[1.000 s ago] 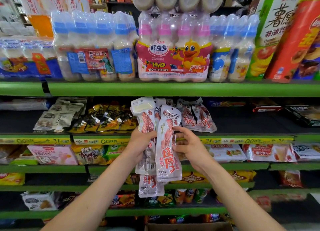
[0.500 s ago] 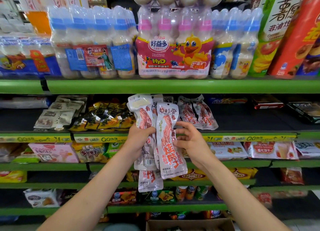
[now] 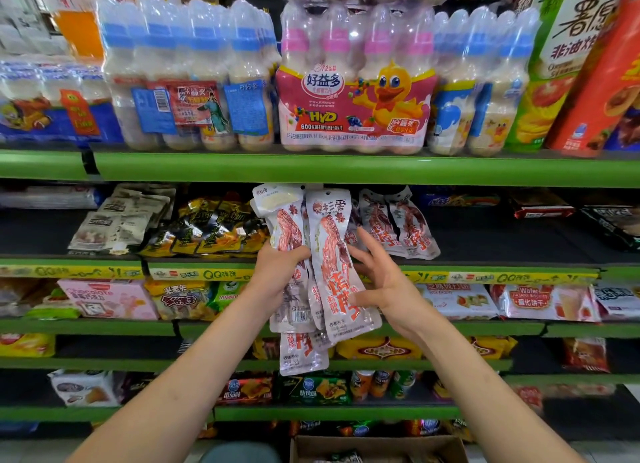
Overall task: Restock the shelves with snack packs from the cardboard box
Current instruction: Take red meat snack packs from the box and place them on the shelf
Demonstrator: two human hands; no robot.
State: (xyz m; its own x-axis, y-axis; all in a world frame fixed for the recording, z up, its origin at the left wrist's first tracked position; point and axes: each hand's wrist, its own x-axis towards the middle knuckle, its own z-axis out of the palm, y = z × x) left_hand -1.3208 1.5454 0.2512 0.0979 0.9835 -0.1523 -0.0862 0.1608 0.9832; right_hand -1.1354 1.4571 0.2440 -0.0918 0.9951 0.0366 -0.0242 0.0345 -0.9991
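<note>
Left of the held snack packs [image 3: 322, 272]: left hand [image 3: 277, 272] gripping the bunch. Right of them: right hand [image 3: 384, 286] spread wide, fingertips brushing the front pack. Matching packs [image 3: 398, 223] already shelved behind; cardboard box [image 3: 377, 447] below, more seemingly left.

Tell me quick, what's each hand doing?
Left hand: grips a bunch of snack packs.
Right hand: open, fingers spread, touching the front pack.

Snack packs [image 3: 332, 268] between both hands, before shelves [image 3: 311, 169]; cardboard box [image 3: 377, 447] below.
</note>
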